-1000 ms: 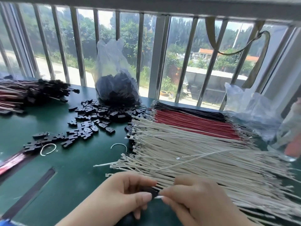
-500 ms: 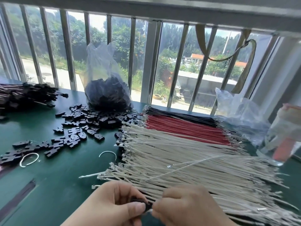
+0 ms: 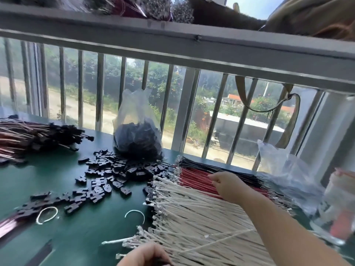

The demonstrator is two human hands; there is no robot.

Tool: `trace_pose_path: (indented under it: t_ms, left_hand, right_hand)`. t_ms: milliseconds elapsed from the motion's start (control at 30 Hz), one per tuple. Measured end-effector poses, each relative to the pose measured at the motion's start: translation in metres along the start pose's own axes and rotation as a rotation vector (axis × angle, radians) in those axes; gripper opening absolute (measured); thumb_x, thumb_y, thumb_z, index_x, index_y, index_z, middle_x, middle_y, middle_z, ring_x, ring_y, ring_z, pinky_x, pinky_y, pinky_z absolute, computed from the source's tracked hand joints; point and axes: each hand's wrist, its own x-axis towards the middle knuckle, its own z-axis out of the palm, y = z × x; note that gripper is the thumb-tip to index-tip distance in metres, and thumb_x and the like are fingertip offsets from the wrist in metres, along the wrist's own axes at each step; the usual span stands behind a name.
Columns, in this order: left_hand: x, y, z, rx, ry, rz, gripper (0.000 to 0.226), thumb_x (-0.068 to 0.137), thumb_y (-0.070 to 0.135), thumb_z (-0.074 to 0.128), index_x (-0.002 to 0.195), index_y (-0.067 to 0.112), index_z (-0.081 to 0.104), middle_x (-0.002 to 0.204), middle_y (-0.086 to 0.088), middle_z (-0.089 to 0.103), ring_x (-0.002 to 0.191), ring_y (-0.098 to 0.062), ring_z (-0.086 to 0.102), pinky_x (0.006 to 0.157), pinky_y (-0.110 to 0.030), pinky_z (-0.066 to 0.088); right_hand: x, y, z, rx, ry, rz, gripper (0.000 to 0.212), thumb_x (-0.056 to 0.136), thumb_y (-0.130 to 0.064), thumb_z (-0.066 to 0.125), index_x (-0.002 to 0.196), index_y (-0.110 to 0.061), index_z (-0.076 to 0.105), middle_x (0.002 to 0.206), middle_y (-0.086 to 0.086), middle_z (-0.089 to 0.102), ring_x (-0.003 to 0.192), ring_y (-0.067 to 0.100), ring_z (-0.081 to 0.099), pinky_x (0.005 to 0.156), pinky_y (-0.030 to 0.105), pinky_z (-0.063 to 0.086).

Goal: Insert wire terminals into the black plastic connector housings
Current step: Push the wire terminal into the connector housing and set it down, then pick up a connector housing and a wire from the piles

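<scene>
Leftmost, finished wire bundle point(image 3: 28, 135); then loose black housings point(image 3: 107, 175) on green table point(image 3: 73, 237), bag of housings point(image 3: 137, 139) behind. Left hand point(image 3: 143, 255) at bottom edge, fingers curled, contents unclear. White wires point(image 3: 192, 217), red wires point(image 3: 194, 176); right hand point(image 3: 229, 186) fingertips pinching among red wires.

A dark green table point(image 3: 57, 237) stands right against a big window point(image 3: 134, 89). Gray metal bars point(image 3: 99, 93) run up and down across the glass, under a thick gray beam point(image 3: 172, 47). Outside it is sunny, with green trees point(image 3: 115, 77), a sandy road point(image 3: 57, 104) and a house with an orange roof point(image 3: 235, 96).
</scene>
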Motion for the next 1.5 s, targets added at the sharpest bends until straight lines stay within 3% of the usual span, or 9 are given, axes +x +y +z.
trace_pose_path:
  t_ms: [267, 467, 600, 767, 867, 1033, 1200, 1300, 1500]
  left_hand:
    - [0.011, 0.016, -0.002, 0.05, 0.189, 0.076, 0.032, 0.074, -0.022, 0.061, 0.055, 0.002, 0.069, 0.061, -0.011, 0.071, 0.059, -0.01, 0.068, 0.058, -0.013, 0.048]
    - [0.002, 0.024, -0.008, -0.097, 0.159, 0.01, 0.012, 0.074, -0.008, 0.072, 0.069, 0.002, 0.076, 0.07, -0.017, 0.072, 0.06, -0.021, 0.069, 0.054, -0.019, 0.051]
    - [-0.001, 0.027, -0.003, -0.208, 0.225, -0.059, 0.007, 0.084, -0.01, 0.059, 0.078, -0.009, 0.064, 0.057, -0.021, 0.061, 0.039, -0.022, 0.053, 0.04, -0.026, 0.048]
    - [-0.002, 0.025, 0.001, -0.284, 0.253, -0.074, 0.001, 0.084, -0.014, 0.055, 0.085, -0.014, 0.056, 0.056, -0.02, 0.059, 0.037, -0.02, 0.051, 0.037, -0.03, 0.049]
    - [-0.004, 0.026, 0.001, -0.271, 0.212, -0.083, 0.005, 0.082, -0.016, 0.056, 0.083, -0.011, 0.057, 0.059, -0.023, 0.061, 0.038, -0.021, 0.052, 0.037, -0.029, 0.049]
    - [-0.006, 0.025, 0.002, -0.219, 0.163, -0.078, 0.012, 0.081, -0.018, 0.055, 0.081, -0.007, 0.053, 0.061, -0.025, 0.062, 0.04, -0.023, 0.055, 0.036, -0.027, 0.048]
    - [-0.009, 0.028, 0.004, -0.15, 0.148, -0.078, 0.014, 0.077, -0.018, 0.06, 0.073, -0.005, 0.055, 0.062, -0.027, 0.065, 0.041, -0.024, 0.057, 0.034, -0.025, 0.046]
    - [-0.012, 0.031, 0.006, -0.153, 0.138, -0.077, 0.016, 0.063, -0.006, 0.068, 0.073, -0.006, 0.056, 0.066, -0.029, 0.066, 0.043, -0.024, 0.06, 0.035, -0.025, 0.046]
    - [-0.011, 0.031, 0.007, -0.188, 0.144, -0.084, 0.028, 0.055, 0.002, 0.066, 0.078, -0.007, 0.053, 0.068, -0.031, 0.066, 0.043, -0.025, 0.061, 0.033, -0.026, 0.047]
  right_hand:
    - [0.022, -0.013, 0.022, -0.236, 0.082, 0.043, 0.013, 0.092, -0.028, 0.059, 0.092, -0.021, 0.07, 0.093, -0.007, 0.068, 0.082, 0.011, 0.063, 0.076, 0.028, 0.055]
    - [0.019, -0.012, 0.002, -0.269, 0.027, 0.032, 0.026, 0.095, -0.018, 0.043, 0.107, -0.014, 0.065, 0.1, 0.01, 0.066, 0.092, 0.028, 0.063, 0.078, 0.036, 0.052]
    - [-0.005, -0.015, -0.013, 0.069, 0.353, -0.057, 0.035, 0.094, -0.012, 0.05, 0.124, -0.028, 0.062, 0.093, -0.001, 0.066, 0.084, 0.021, 0.062, 0.072, 0.031, 0.048]
    - [-0.065, -0.046, -0.039, 0.256, 0.237, -0.153, 0.032, 0.066, -0.066, 0.057, 0.06, -0.036, 0.066, 0.046, -0.016, 0.054, 0.041, 0.0, 0.046, 0.045, 0.013, 0.038]
    - [-0.105, -0.06, -0.026, 0.215, -0.012, -0.204, 0.014, 0.086, -0.039, 0.061, 0.072, -0.039, 0.064, 0.071, -0.027, 0.065, 0.056, -0.007, 0.061, 0.057, 0.012, 0.049]
    - [-0.142, -0.062, 0.005, 0.457, -0.214, -0.175, 0.046, 0.091, 0.0, 0.052, 0.092, -0.042, 0.071, 0.077, -0.022, 0.069, 0.067, -0.004, 0.061, 0.065, 0.013, 0.047]
    - [-0.153, -0.06, 0.02, 0.489, -0.008, -0.139, 0.01, 0.077, -0.034, 0.073, 0.067, -0.037, 0.07, 0.059, -0.014, 0.063, 0.052, -0.003, 0.049, 0.053, 0.016, 0.04]
    - [-0.155, -0.058, 0.024, 0.403, 0.06, -0.201, 0.021, 0.077, -0.051, 0.062, 0.061, -0.037, 0.061, 0.058, -0.012, 0.059, 0.054, 0.002, 0.05, 0.056, 0.022, 0.043]
    - [-0.158, -0.052, 0.024, 0.295, 0.077, -0.306, 0.021, 0.089, -0.046, 0.051, 0.08, -0.029, 0.061, 0.061, -0.018, 0.054, 0.064, 0.006, 0.052, 0.059, 0.028, 0.044]
